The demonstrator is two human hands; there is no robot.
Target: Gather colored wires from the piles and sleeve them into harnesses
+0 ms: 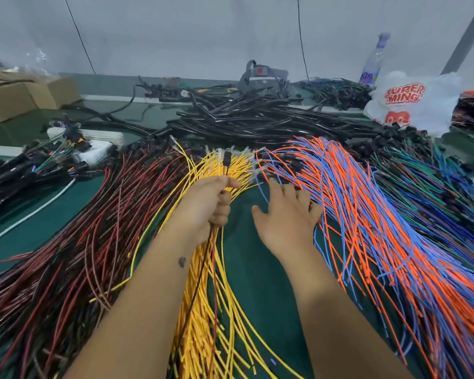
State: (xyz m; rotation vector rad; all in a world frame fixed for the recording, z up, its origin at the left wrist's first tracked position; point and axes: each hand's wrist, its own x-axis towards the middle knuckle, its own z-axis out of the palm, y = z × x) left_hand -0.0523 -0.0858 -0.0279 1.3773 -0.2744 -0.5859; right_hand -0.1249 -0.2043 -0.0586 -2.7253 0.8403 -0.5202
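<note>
My left hand (212, 202) grips a thin bundle of wires (225, 166), dark red and yellow, whose ends with a small black connector stick up above the fist. It hovers over the yellow wire pile (203, 310). My right hand (285, 217) is spread open, fingers reaching toward the near edge of the orange and blue wire pile (367, 209). A dark red and black wire pile (74, 255) lies to the left. Green and dark blue wires (433, 181) lie far right.
A heap of black sleeving tubes (252, 119) lies across the back of the green table (246, 263). Finished harnesses (25, 165) sit at left, cardboard boxes (17, 97) behind them. A white plastic bag (411, 102) and a bottle (374, 61) stand at the back right.
</note>
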